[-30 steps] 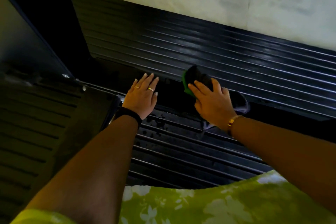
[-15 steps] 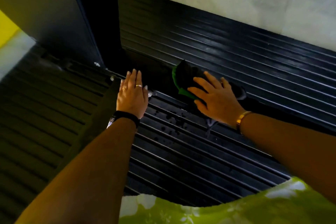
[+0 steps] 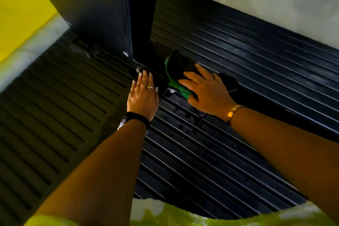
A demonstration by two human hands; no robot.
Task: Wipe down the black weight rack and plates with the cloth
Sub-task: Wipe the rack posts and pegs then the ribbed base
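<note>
While right grip [image 3: 207, 91] pressed cloth [image 3: 178, 71] flat-fingered at foot of upright post [image 3: 110, 14], I judged wiping of rack [image 3: 201, 161] under way; left grip [image 3: 144, 97] lay flat beside it, holding nothing; next stroke should run lengthwise through droplets [image 3: 190, 126].

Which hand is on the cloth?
The right hand, with the gold bangle, presses the green-edged cloth; the left hand, wearing rings, lies flat on the black rack.

From above: a person's right grip [image 3: 207, 91] presses a green and black cloth [image 3: 178, 71] flat onto a black ribbed rack [image 3: 238, 57], at the foot of a dark upright post [image 3: 102, 14]. The left grip [image 3: 144, 95] lies flat just left of the cloth, fingers straight.
</note>
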